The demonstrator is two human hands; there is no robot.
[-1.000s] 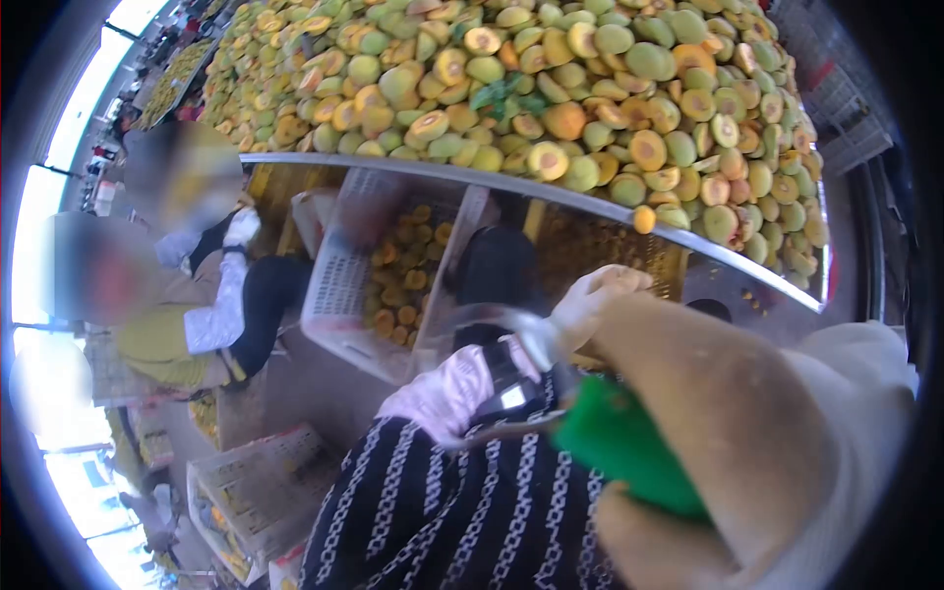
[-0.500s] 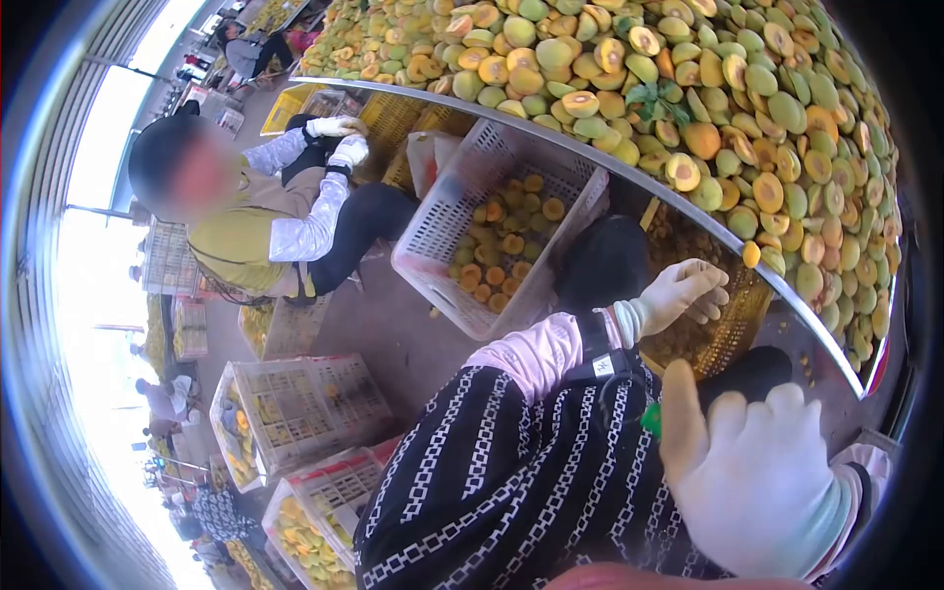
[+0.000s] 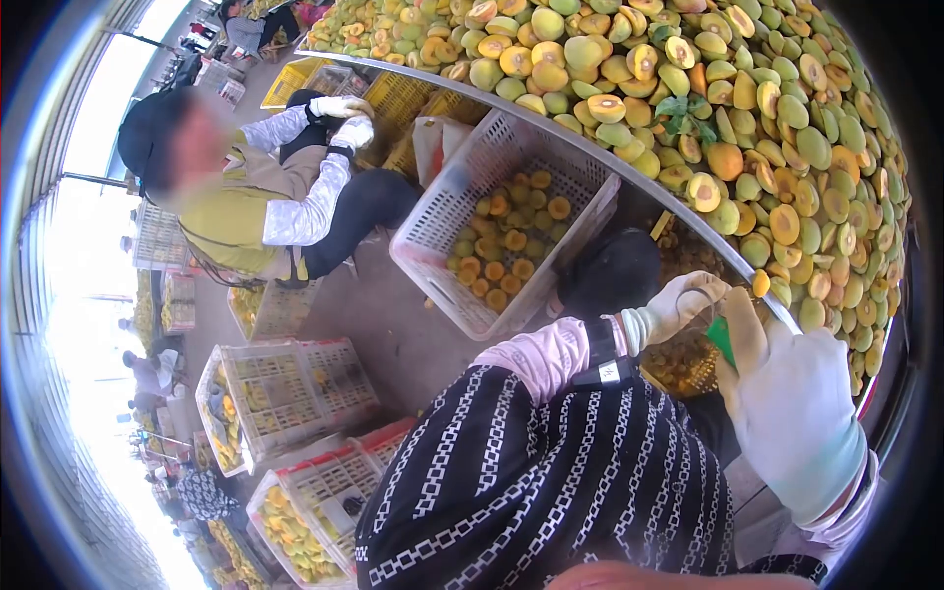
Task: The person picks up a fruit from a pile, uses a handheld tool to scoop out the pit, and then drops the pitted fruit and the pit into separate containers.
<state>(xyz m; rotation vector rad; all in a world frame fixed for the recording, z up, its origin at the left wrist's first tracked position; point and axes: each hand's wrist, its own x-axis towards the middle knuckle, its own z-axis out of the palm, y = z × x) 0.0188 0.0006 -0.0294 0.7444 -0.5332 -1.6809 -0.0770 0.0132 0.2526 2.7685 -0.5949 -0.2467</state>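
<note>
My left hand [image 3: 680, 307], in a white glove with a dark band on the wrist, has its fingers curled together; what they hold, if anything, is hidden. My right hand [image 3: 795, 408], also gloved, is closed around a small tool with a green handle [image 3: 721, 341]; its working end is not clear to see. The fingertips of both hands come close together above a yellow basket [image 3: 696, 366] that stands low between my knees. Just beyond the hands lies a heap of halved and whole apricots [image 3: 688, 118] behind a metal edge [image 3: 590, 147].
A white crate [image 3: 433, 246] with apricot halves stands to the left of my knee. Further left a co-worker [image 3: 236, 231] sits with gloved hands together. More filled crates [image 3: 295, 393] stand on the floor [image 3: 364, 315] at lower left. A lone orange piece [image 3: 760, 283] rests on the metal edge.
My right hand has moved up and away from my lap with the green-handled tool, meeting my left hand. My left hand's fingers have drawn in. The view has shifted slightly.
</note>
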